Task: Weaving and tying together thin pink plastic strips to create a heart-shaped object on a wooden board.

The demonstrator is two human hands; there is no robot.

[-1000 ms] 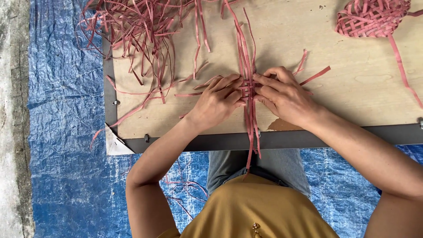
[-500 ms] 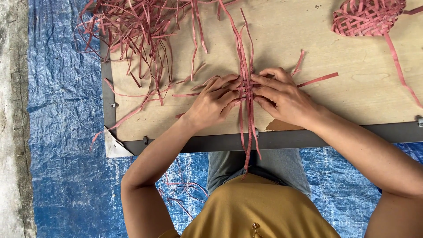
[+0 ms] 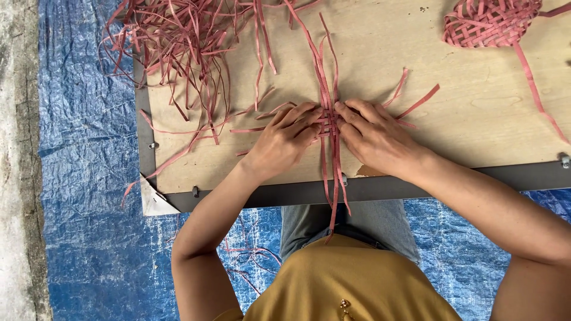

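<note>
Pale wooden board (image 3: 476, 128) with loose pink strips (image 3: 178, 41), a woven piece (image 3: 491, 24).

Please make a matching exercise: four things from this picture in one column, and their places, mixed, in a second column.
1. woven piece
2. loose strips
3. tarp
4. hands

a. under the board
b. board's far right corner
c. board's far left
d. mid-board, on crossed strips

Pairs: 1-b, 2-c, 3-a, 4-d
</note>
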